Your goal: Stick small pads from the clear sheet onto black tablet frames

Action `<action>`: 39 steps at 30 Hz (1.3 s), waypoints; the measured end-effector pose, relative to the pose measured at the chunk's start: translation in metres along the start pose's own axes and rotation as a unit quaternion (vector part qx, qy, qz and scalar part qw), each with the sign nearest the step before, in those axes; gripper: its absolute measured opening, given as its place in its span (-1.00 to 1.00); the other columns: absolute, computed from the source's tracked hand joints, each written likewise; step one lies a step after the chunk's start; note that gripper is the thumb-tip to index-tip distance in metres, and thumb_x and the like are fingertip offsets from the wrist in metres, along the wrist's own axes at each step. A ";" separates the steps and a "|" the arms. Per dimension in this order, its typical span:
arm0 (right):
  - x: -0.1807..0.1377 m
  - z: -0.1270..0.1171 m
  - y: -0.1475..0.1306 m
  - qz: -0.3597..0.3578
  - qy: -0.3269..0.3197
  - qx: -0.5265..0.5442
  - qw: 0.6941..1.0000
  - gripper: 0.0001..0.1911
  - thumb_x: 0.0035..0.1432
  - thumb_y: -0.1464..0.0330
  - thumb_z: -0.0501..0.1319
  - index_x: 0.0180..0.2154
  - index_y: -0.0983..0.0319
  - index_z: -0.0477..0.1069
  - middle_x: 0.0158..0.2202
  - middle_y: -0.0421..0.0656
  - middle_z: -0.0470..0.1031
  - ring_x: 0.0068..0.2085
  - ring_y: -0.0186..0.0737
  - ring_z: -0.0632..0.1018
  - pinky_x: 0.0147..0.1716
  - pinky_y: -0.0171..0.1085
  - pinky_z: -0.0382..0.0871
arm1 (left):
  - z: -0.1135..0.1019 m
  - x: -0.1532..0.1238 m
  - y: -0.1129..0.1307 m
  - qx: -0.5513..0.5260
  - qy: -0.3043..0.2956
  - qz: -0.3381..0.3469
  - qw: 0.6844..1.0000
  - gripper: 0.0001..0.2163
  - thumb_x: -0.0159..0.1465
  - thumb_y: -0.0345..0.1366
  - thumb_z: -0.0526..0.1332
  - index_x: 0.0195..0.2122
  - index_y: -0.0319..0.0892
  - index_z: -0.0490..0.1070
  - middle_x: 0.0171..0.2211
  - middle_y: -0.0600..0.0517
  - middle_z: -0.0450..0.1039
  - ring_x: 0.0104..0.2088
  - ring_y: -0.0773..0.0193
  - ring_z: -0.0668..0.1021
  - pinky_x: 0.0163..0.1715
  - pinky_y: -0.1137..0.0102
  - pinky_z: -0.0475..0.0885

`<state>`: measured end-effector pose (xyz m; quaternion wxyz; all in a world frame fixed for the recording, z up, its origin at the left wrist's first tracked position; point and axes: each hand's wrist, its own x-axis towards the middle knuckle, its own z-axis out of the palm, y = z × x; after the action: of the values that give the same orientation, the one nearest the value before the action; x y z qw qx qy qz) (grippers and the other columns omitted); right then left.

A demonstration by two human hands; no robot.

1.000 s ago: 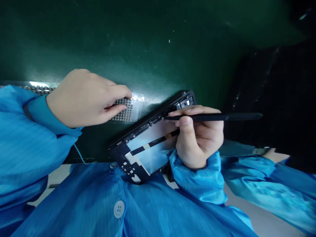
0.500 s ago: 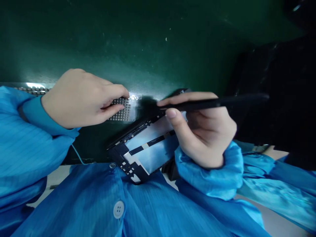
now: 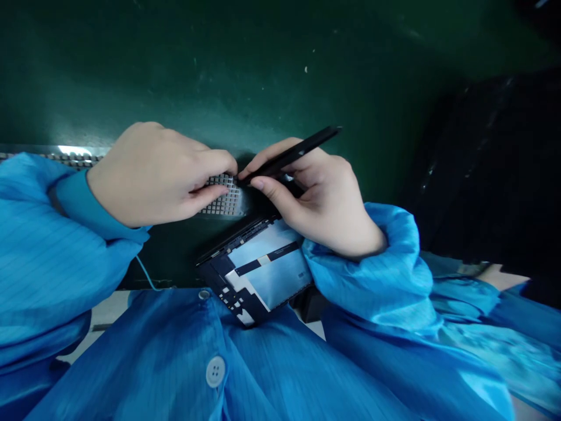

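Note:
My left hand (image 3: 160,175) is closed on a clear sheet covered with rows of small grey square pads (image 3: 225,202), its thumb and forefinger at the sheet's right end. In my right hand (image 3: 322,196) is a pair of black tweezers (image 3: 302,149), pinched between thumb and fingers and slanting up to the right. The tweezers' tips meet the edge of the padded sheet, close by my left fingertips; whether they grip a pad I cannot tell. Below my hands an opened tablet-like device (image 3: 267,272) rests tilted against the bench edge, with its pale inner panel and dark circuitry showing.
A dark green bench top (image 3: 263,76) spreads out ahead, with a few tiny white specks. More of the padded strip (image 3: 48,156) runs off to the left. Large black objects (image 3: 491,158) stand at the right. Another person's hand (image 3: 504,278) and blue sleeve show at the far right.
My right hand has swung left with the tweezers, from over the device to the sheet's right end. The tweezers now tilt more steeply. My left hand keeps its hold on the sheet.

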<state>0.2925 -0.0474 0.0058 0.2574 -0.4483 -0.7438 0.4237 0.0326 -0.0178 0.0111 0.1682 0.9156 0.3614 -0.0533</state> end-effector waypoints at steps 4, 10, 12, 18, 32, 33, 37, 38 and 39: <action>-0.014 0.000 -0.003 0.035 0.086 0.109 0.990 -0.85 0.53 0.20 0.40 0.00 0.12 0.60 -0.10 -0.16 0.78 -0.12 -0.12 0.80 -0.05 -0.06 0.81 | -0.002 -0.002 -0.002 -0.014 0.004 0.010 1.000 -0.56 0.65 -0.16 -0.01 0.17 -0.13 0.67 -0.47 0.04 0.51 -0.44 0.19 0.44 -0.37 0.25 0.14; -0.064 0.011 0.004 0.017 0.348 0.087 0.933 -0.92 0.50 0.25 0.44 -0.04 0.08 0.65 -0.22 -0.20 0.68 -0.22 -0.18 0.74 -0.18 -0.15 0.74 | 0.004 -0.002 -0.004 -0.045 0.006 0.004 0.999 -0.55 0.63 -0.13 -0.02 0.19 -0.11 0.66 -0.52 0.07 0.42 -0.48 0.24 0.33 -0.33 0.26 0.10; -0.073 0.016 0.010 0.021 0.356 0.057 0.932 -0.92 0.52 0.26 0.41 -0.01 0.07 0.63 -0.18 -0.18 0.70 -0.18 -0.15 0.77 -0.12 -0.11 0.76 | 0.005 -0.002 -0.004 -0.067 0.012 -0.001 0.998 -0.50 0.64 -0.08 -0.07 0.19 -0.10 0.66 -0.52 0.07 0.41 -0.48 0.24 0.29 -0.30 0.25 0.13; -0.074 0.022 0.018 0.017 0.341 0.034 0.939 -0.90 0.53 0.23 0.39 0.02 0.04 0.59 -0.15 -0.16 0.69 -0.15 -0.10 0.79 -0.10 -0.04 0.79 | 0.003 -0.003 -0.006 -0.074 0.003 -0.006 0.997 -0.45 0.66 -0.03 -0.11 0.21 -0.10 0.65 -0.33 0.01 0.63 -0.40 0.20 0.42 -0.24 0.25 0.20; -0.031 -0.001 -0.018 -0.026 0.093 -0.037 0.995 -0.87 0.51 0.40 0.39 0.05 0.14 0.65 0.00 -0.13 0.81 0.02 -0.10 0.81 0.07 -0.10 0.77 | 0.018 0.002 -0.011 -0.132 0.088 0.022 0.987 -0.22 0.59 0.25 -0.21 0.01 -0.22 0.68 -0.54 0.18 0.28 -0.27 0.14 0.72 0.13 -0.21 0.58; -0.024 0.001 -0.016 -0.032 0.059 -0.036 0.997 -0.88 0.52 0.40 0.38 0.04 0.17 0.64 0.01 -0.12 0.81 0.03 -0.11 0.81 0.09 -0.12 0.76 | 0.020 0.002 -0.011 -0.139 0.089 0.018 0.986 -0.18 0.57 0.28 -0.25 -0.01 -0.23 0.68 -0.53 0.18 0.27 -0.25 0.10 0.74 0.15 -0.31 0.55; -0.013 0.008 -0.008 -0.030 0.037 -0.037 0.998 -0.88 0.53 0.36 0.37 0.05 0.16 0.65 0.01 -0.15 0.81 0.04 -0.11 0.81 0.11 -0.14 0.75 | 0.019 0.002 -0.010 -0.132 0.072 0.015 0.989 -0.13 0.57 0.26 -0.33 -0.02 -0.25 0.69 -0.52 0.16 0.24 -0.22 0.05 0.76 0.12 -0.41 0.55; -0.014 0.009 -0.007 -0.024 0.049 -0.035 0.998 -0.88 0.53 0.35 0.38 0.05 0.14 0.65 0.01 -0.16 0.81 0.03 -0.12 0.81 0.10 -0.15 0.74 | 0.019 0.002 -0.009 -0.125 0.069 0.016 0.990 -0.12 0.58 0.24 -0.36 -0.02 -0.25 0.69 -0.51 0.15 0.23 -0.22 0.04 0.75 0.09 -0.42 0.56; -0.015 0.010 -0.007 -0.021 0.059 -0.032 0.998 -0.88 0.53 0.35 0.38 0.04 0.13 0.65 0.00 -0.17 0.81 0.02 -0.13 0.81 0.09 -0.16 0.74 | 0.018 0.002 -0.009 -0.120 0.064 0.017 0.991 -0.11 0.58 0.23 -0.38 -0.01 -0.25 0.68 -0.50 0.15 0.23 -0.21 0.03 0.75 0.07 -0.42 0.56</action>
<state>0.2891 -0.0666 0.0070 0.2953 -0.4650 -0.7497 0.3668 0.0287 -0.0166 -0.0085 0.2543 0.8963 0.3594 0.0522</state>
